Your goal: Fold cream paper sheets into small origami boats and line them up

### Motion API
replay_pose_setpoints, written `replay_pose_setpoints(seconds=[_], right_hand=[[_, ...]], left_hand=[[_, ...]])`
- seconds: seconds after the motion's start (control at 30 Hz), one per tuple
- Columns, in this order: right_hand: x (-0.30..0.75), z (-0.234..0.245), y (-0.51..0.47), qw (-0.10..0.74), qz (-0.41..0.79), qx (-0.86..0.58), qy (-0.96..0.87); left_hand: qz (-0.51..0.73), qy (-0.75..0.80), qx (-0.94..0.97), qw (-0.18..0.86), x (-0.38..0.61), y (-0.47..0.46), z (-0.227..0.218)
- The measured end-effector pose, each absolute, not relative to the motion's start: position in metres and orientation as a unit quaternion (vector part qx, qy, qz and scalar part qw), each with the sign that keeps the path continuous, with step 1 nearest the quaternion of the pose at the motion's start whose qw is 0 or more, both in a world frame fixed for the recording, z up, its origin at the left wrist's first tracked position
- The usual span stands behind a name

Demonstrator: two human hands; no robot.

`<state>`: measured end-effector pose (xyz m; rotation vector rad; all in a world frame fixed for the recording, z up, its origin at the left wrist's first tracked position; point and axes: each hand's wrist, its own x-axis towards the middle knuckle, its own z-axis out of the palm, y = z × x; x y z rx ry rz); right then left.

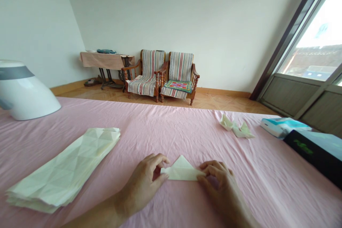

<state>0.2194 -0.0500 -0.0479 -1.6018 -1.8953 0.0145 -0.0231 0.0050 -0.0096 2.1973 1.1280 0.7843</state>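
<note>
Two sets of fingers grip one folded paper piece [183, 171]: the left hand [145, 183] pinches its left corner between thumb and fingers [160, 159], and the right hand [219, 182] presses and pinches its right corner with curled fingers [211, 166]. The piece is pale cream, lies flat with a triangular peak pointing away from the person, and sits near the front edge of the tabletop [171, 131], which is covered by a creased pink cloth. Left of the hands, well apart, lies a stack of creased paper sheets [66, 169]. To the far right rest two finished paper folds [236, 128], touching each other. Beyond them stand a teal-and-white tissue box [281, 126] and a dark box [315, 149], side by side. A white rounded appliance [24, 92] occupies the far left corner. Two striped wooden armchairs [162, 76] stand against the back wall, beside a cloth-covered side table [107, 60].
</note>
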Motion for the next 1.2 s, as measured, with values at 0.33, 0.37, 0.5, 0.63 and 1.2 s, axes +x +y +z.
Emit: replay_pose_setpoints(seconds=[0.33, 0.37, 0.5, 0.63, 1.2], right_hand=[[0.214, -0.049, -0.048, 0.309, 0.008, -0.647, -0.697], [0.215, -0.051, -0.048, 0.312, 0.007, -0.646, -0.697], [0.214, -0.052, -0.049, 0.364, -0.028, -0.624, -0.691], [0.202, -0.040, -0.055, 0.377, -0.053, -0.587, -0.715], [0.183, -0.070, -0.054, 0.348, -0.148, -0.455, -0.806]], left_hand=[[0.288, 0.428, 0.821, 0.245, -0.024, 0.007, -0.018], [0.288, 0.428, 0.822, 0.242, -0.024, 0.007, -0.018], [0.291, 0.413, 0.831, 0.232, -0.024, 0.006, -0.014], [0.290, 0.354, 0.869, 0.189, -0.023, 0.003, -0.008], [0.154, 0.319, 0.933, 0.065, -0.020, -0.001, 0.001]])
